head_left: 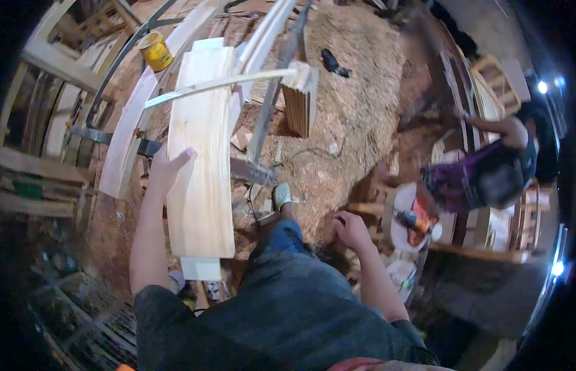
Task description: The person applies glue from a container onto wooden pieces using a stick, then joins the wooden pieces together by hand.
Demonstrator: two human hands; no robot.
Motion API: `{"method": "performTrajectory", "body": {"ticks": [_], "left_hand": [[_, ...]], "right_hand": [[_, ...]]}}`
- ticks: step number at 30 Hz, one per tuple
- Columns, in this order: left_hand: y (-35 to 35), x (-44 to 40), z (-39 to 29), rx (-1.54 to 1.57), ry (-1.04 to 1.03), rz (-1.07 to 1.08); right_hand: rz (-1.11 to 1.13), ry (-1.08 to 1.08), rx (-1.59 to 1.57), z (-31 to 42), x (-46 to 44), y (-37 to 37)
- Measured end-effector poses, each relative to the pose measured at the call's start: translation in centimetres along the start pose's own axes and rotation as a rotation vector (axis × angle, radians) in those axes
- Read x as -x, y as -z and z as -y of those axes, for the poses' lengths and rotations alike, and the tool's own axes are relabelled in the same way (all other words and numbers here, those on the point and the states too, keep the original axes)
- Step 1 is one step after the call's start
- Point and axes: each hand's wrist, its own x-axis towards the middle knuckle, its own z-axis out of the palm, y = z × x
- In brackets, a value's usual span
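Observation:
A wide pale wooden board point(204, 154) with a narrower tongue at each end lies lengthwise in front of me. My left hand point(172, 166) grips its left edge, the thumb on the top face and the fingers hidden beneath. Across the board's upper part runs a thin wooden strip point(220, 81), its right end at a block-like stack of wood point(300, 99). Off to the right, away from the board, my right hand point(352, 230) hangs with its fingers curled; I cannot make out anything in it.
A yellow can point(155, 51) stands on a long plank point(130, 133) at the left. At the right, a co-worker point(486, 167) is beside a round stool point(405, 216) with a power tool. Wood shavings and a cable cover the floor point(356, 111).

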Motion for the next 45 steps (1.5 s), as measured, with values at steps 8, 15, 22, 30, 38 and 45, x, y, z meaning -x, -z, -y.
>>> {"method": "performTrajectory", "body": {"ticks": [8, 15, 22, 30, 38, 45], "left_hand": [[0.0, -0.1, -3.1, 0.112, 0.225, 0.034], [0.2, -0.7, -5.2, 0.093, 0.325, 0.03], [-1.7, -1.0, -6.9, 0.096, 0.311, -0.08], [-2.7, -2.6, -6.8, -0.063, 0.563, -0.353], [1.5, -15.5, -5.4, 0.241, 0.268, -0.801], [7.6, -36.5, -0.4, -0.297, 0.096, -0.986]], "right_hand": [[-0.045, 0.613, 0.221, 13.7, -19.3, 11.8], [-0.11, 1.024, 0.339, 27.8, -29.2, 13.6], [0.282, 0.95, 0.351, 29.7, -37.8, 9.2], [0.549, 0.815, -0.462, 30.3, -43.7, 17.7], [0.391, 0.739, -0.55, 31.6, -51.6, 24.4], [0.218, 0.735, -0.152, 33.1, -51.0, 27.0]]}}
